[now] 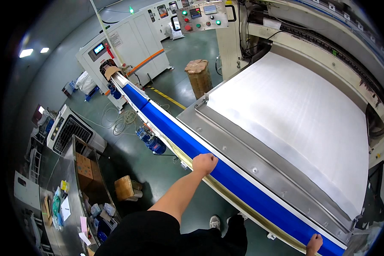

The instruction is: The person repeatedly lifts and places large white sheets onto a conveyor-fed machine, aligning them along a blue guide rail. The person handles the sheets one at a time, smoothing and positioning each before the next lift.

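Note:
My left hand (205,164) is a closed fist at the near edge of a long conveyor with a blue belt (239,183). Its fingers curl under and away, so whatever may be inside them is hidden. At the lower right, my right hand (314,244) is also closed over the belt's near side, its grip hidden too. Beyond the belt lies a bare metal table (243,160) with a bar along it. A wide white sheet (294,119) comes out of the large machine and spreads across that table toward the bar.
A control panel (202,17) with buttons hangs at the top. The belt leads to a white cabinet machine (132,45). Beside the metal table stands a taped carton (198,79). Under the belt is a blue motor (151,141). At left are a cluttered workbench (51,205) and an air cooler (72,130).

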A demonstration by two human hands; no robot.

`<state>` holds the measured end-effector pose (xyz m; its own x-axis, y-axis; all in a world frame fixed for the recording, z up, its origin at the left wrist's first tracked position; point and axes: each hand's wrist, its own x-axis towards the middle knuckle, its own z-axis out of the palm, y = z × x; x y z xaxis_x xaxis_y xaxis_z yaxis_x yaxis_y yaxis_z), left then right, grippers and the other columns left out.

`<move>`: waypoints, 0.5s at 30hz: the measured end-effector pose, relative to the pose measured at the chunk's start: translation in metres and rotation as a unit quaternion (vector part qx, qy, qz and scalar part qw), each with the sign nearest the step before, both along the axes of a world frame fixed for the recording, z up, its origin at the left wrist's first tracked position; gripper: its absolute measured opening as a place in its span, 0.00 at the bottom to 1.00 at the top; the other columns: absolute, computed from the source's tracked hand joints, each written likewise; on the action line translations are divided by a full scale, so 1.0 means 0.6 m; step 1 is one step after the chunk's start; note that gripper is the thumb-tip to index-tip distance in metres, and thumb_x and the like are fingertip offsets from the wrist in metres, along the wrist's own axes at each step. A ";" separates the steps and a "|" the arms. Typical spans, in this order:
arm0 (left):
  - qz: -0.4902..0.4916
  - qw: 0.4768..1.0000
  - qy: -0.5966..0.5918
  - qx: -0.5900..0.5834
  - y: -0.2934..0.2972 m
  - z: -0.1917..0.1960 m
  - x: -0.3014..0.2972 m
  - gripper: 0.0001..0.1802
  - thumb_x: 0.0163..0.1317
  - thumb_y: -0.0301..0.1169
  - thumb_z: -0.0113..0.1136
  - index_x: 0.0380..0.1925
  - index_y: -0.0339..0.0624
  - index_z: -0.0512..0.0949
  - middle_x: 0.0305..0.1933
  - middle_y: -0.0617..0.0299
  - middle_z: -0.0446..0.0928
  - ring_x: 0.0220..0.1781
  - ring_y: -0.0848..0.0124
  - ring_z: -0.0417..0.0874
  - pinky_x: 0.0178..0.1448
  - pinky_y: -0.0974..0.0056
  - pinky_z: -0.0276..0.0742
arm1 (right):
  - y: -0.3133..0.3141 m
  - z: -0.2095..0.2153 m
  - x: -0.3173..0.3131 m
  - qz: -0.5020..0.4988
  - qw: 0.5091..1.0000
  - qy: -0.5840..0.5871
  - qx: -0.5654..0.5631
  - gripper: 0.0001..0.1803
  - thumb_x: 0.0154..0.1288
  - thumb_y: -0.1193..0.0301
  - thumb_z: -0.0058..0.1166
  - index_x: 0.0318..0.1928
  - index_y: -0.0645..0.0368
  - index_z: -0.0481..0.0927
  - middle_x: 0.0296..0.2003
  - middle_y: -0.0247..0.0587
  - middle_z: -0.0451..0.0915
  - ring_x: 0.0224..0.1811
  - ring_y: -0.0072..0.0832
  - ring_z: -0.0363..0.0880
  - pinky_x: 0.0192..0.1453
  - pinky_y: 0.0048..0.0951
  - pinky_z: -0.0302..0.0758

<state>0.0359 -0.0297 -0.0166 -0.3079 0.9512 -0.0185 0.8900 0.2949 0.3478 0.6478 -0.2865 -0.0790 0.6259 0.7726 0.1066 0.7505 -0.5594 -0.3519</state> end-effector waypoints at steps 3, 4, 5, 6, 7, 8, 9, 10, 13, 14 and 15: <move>0.003 1.000 -0.003 0.001 -0.002 0.003 0.000 0.15 0.53 0.43 0.50 0.25 0.50 0.84 0.27 0.53 0.81 0.32 0.53 0.82 0.39 0.54 0.78 | 0.003 0.011 -0.014 -0.008 1.000 0.015 0.010 0.17 0.59 0.67 0.46 0.19 0.68 0.67 0.16 0.56 0.68 0.17 0.44 0.64 0.25 0.44 0.61; 0.003 1.000 -0.004 0.002 -0.002 0.003 0.000 0.15 0.53 0.43 0.50 0.25 0.50 0.84 0.27 0.53 0.81 0.32 0.53 0.82 0.39 0.54 0.78 | 0.003 0.010 -0.013 -0.009 1.000 0.015 0.009 0.17 0.59 0.68 0.46 0.19 0.68 0.67 0.16 0.56 0.68 0.16 0.43 0.63 0.25 0.44 0.61; 0.003 1.000 -0.004 0.003 -0.001 0.002 0.000 0.15 0.53 0.43 0.50 0.25 0.50 0.84 0.27 0.53 0.81 0.32 0.53 0.82 0.39 0.54 0.78 | 0.002 0.009 -0.011 -0.009 1.000 0.015 0.009 0.17 0.59 0.68 0.45 0.19 0.68 0.67 0.16 0.56 0.68 0.16 0.43 0.63 0.25 0.44 0.61; 0.002 1.000 -0.005 0.003 -0.001 0.002 0.000 0.15 0.53 0.43 0.50 0.25 0.50 0.84 0.27 0.53 0.81 0.32 0.53 0.82 0.39 0.54 0.78 | 0.002 0.008 -0.010 -0.010 1.000 0.015 0.009 0.16 0.59 0.68 0.45 0.19 0.68 0.67 0.16 0.56 0.68 0.16 0.43 0.63 0.25 0.44 0.61; 0.002 1.000 -0.005 0.005 -0.001 0.001 0.000 0.15 0.53 0.43 0.50 0.25 0.50 0.83 0.27 0.53 0.81 0.31 0.53 0.82 0.39 0.54 0.78 | 0.002 0.009 -0.011 -0.009 1.000 0.009 0.009 0.17 0.59 0.68 0.45 0.19 0.68 0.67 0.16 0.56 0.68 0.16 0.43 0.63 0.25 0.44 0.61; 0.001 1.000 -0.004 0.006 -0.001 -0.001 0.000 0.15 0.54 0.43 0.50 0.24 0.50 0.83 0.27 0.53 0.81 0.31 0.53 0.82 0.39 0.53 0.78 | 0.002 0.010 -0.012 -0.007 1.000 0.003 0.008 0.17 0.59 0.68 0.45 0.19 0.68 0.66 0.16 0.56 0.68 0.16 0.43 0.63 0.25 0.44 0.61; 0.000 1.000 -0.004 0.007 -0.001 -0.002 -0.001 0.15 0.54 0.43 0.50 0.24 0.50 0.83 0.26 0.53 0.81 0.31 0.53 0.82 0.38 0.53 0.78 | 0.003 0.011 -0.013 -0.006 1.000 -0.004 0.007 0.17 0.59 0.68 0.45 0.19 0.68 0.66 0.16 0.56 0.68 0.16 0.43 0.63 0.25 0.44 0.61; -0.002 1.000 0.000 0.010 0.000 -0.004 -0.001 0.15 0.54 0.43 0.50 0.24 0.50 0.83 0.26 0.53 0.81 0.31 0.53 0.82 0.38 0.53 0.78 | 0.002 0.010 -0.013 -0.003 1.000 -0.009 0.010 0.17 0.59 0.68 0.45 0.19 0.68 0.66 0.16 0.56 0.68 0.16 0.43 0.63 0.25 0.44 0.61; -0.007 1.000 0.009 0.017 0.001 -0.009 -0.003 0.15 0.54 0.43 0.50 0.23 0.50 0.83 0.26 0.53 0.81 0.30 0.53 0.82 0.37 0.53 0.78 | 0.002 0.009 -0.013 0.005 1.000 -0.021 0.018 0.17 0.59 0.68 0.45 0.19 0.68 0.65 0.15 0.56 0.67 0.16 0.44 0.62 0.24 0.44 0.60; -0.006 1.000 0.010 0.019 0.000 -0.009 -0.003 0.15 0.54 0.43 0.50 0.23 0.49 0.83 0.25 0.53 0.80 0.30 0.53 0.82 0.37 0.53 0.78 | 0.003 0.012 -0.016 0.008 1.000 -0.021 0.019 0.17 0.59 0.68 0.45 0.19 0.68 0.65 0.15 0.56 0.66 0.16 0.44 0.62 0.24 0.44 0.60; -0.006 1.000 0.011 0.021 -0.001 -0.009 -0.004 0.15 0.54 0.43 0.50 0.23 0.49 0.83 0.25 0.53 0.80 0.30 0.53 0.82 0.37 0.53 0.78 | 0.003 0.013 -0.018 0.010 0.999 -0.022 0.021 0.17 0.59 0.68 0.45 0.18 0.68 0.65 0.15 0.56 0.66 0.16 0.44 0.61 0.24 0.44 0.60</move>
